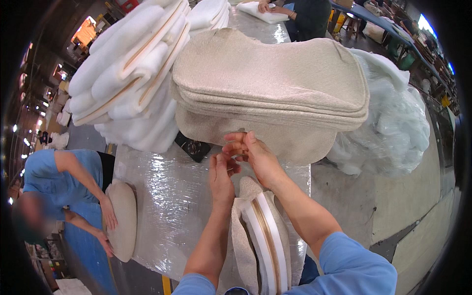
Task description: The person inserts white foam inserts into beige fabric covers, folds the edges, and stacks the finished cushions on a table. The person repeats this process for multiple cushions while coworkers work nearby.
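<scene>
My left hand and my right hand meet above the plastic-covered table, palms facing each other. The fingers of both are loosely bent and apart, with nothing visible between them. Just below my hands, against my body, lies a beige fabric cover whose long opening shows a white padded insert with a tan band. Ahead, close to my right fingertips, rises a stack of beige fabric covers. A small dark flat item lies partly beneath the stack, beside my left fingers.
White padded inserts are piled high at the far left. Bulky clear plastic wrapping bulges at the right. On the left, a co-worker in a blue shirt handles a beige cushion. Another person's hands touch white padding at the far end.
</scene>
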The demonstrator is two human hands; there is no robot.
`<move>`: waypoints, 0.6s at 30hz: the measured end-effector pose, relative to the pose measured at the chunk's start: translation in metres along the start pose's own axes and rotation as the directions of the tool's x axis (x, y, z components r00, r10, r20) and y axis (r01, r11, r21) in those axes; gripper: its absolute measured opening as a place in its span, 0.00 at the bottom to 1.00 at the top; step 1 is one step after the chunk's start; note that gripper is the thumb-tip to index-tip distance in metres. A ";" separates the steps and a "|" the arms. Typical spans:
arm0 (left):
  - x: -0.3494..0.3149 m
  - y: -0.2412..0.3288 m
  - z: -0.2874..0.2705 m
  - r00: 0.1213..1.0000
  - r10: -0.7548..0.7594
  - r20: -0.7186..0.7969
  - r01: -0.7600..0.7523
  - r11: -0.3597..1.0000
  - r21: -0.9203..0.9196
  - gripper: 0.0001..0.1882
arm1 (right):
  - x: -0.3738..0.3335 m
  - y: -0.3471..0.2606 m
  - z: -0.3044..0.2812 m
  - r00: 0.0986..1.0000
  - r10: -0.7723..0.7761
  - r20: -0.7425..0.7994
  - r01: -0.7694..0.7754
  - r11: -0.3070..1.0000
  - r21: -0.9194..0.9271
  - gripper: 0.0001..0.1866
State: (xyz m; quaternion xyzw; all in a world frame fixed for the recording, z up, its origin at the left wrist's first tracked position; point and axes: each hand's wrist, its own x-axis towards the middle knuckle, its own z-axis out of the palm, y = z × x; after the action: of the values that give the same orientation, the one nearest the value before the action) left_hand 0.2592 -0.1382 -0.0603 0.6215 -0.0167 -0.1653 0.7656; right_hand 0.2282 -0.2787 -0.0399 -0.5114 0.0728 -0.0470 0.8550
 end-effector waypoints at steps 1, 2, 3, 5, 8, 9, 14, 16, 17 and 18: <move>0.002 -0.002 0.003 0.998 0.058 0.003 -0.058 0.997 0.046 0.17 | -0.003 0.003 0.006 1.000 0.002 -0.029 -0.001 0.999 0.046 0.41; 0.002 -0.001 0.008 0.999 0.048 0.003 -0.048 0.998 0.034 0.17 | -0.008 0.006 0.010 0.999 -0.021 -0.043 0.021 1.000 0.014 0.42; -0.001 0.001 0.012 0.999 0.040 0.001 -0.040 0.999 0.021 0.17 | -0.013 0.009 0.015 0.998 -0.044 -0.053 0.043 0.999 -0.017 0.43; -0.005 0.007 0.025 1.000 0.016 0.010 -0.016 1.000 0.015 0.18 | -0.024 0.011 0.018 0.990 -0.126 -0.067 0.119 0.988 -0.098 0.44; -0.011 0.019 0.033 1.000 -0.010 0.022 0.009 0.999 0.047 0.17 | -0.033 0.015 0.019 0.960 -0.278 -0.030 0.263 0.937 -0.231 0.45; -0.011 0.022 0.033 0.999 -0.019 0.038 0.016 0.998 0.067 0.17 | -0.035 0.016 0.018 0.947 -0.319 -0.020 0.303 0.914 -0.270 0.46; -0.012 0.039 0.036 0.997 -0.019 0.073 0.006 0.983 0.184 0.14 | -0.037 0.023 0.015 0.896 -0.443 0.021 0.416 0.822 -0.389 0.47; -0.012 0.043 0.036 0.998 -0.031 0.052 0.019 0.977 0.213 0.13 | -0.038 0.024 0.016 0.894 -0.446 0.037 0.419 0.806 -0.417 0.47; -0.013 0.043 0.035 0.998 -0.053 0.014 0.050 0.982 0.184 0.14 | -0.040 0.021 0.018 0.891 -0.454 0.034 0.425 0.804 -0.415 0.46; -0.014 0.042 0.033 0.997 -0.076 -0.024 0.078 0.985 0.152 0.14 | -0.043 0.016 0.020 0.887 -0.461 0.032 0.432 0.802 -0.413 0.45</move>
State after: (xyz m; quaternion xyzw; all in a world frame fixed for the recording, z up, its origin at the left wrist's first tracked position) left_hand 0.2476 -0.1587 -0.0100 0.6803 0.0018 -0.1872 0.7087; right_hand 0.1894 -0.2466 -0.0415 -0.6794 -0.0115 -0.2484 0.6903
